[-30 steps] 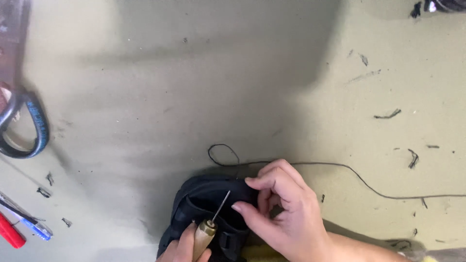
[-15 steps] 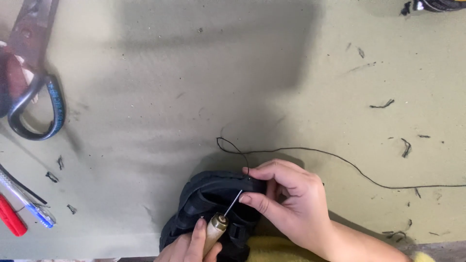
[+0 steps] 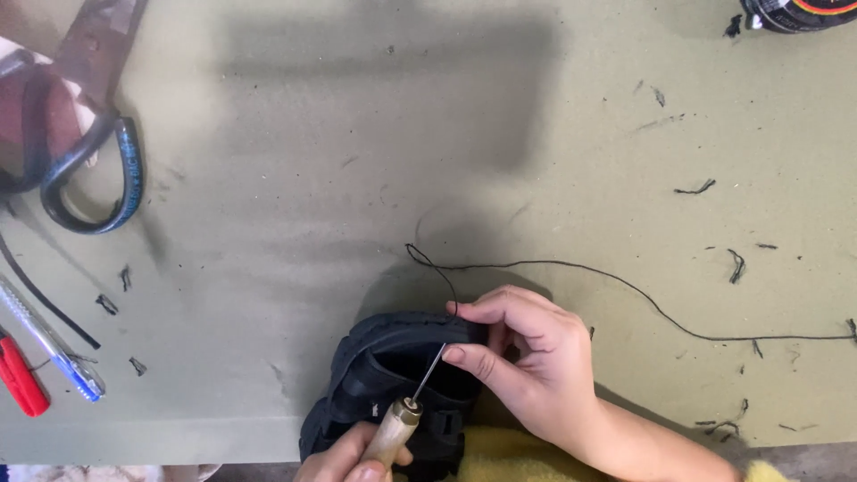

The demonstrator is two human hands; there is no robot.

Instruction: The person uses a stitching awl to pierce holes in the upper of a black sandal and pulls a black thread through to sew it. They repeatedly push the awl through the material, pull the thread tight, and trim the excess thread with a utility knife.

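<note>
At the near edge of the olive-green work table (image 3: pixel 375 161), a black sandal (image 3: pixel 375 375) sits with its toe pointing away from the person, part of it hanging over the table's near rim. The left hand (image 3: pixel 353 455), only partly in view at the bottom, is curled around the wooden handle of an awl (image 3: pixel 406 415), whose thin metal needle slants up and to the right into the sandal's front edge. The right hand (image 3: pixel 527 357) grips that front edge from the right, fingers wrapped over the sole's rim and the thumb pressed just beside the needle tip. A black thread (image 3: pixel 625 286) leaves the sandal beside the fingers, loops up to the left, then trails far to the right across the table. At the far left lie large scissors (image 3: pixel 80 134) with dark handles; nearer on the left are a red-handled tool (image 3: pixel 22 379) and a blue-tipped pen (image 3: pixel 54 344). Short black thread scraps (image 3: pixel 736 263) are scattered on the right side.
</note>
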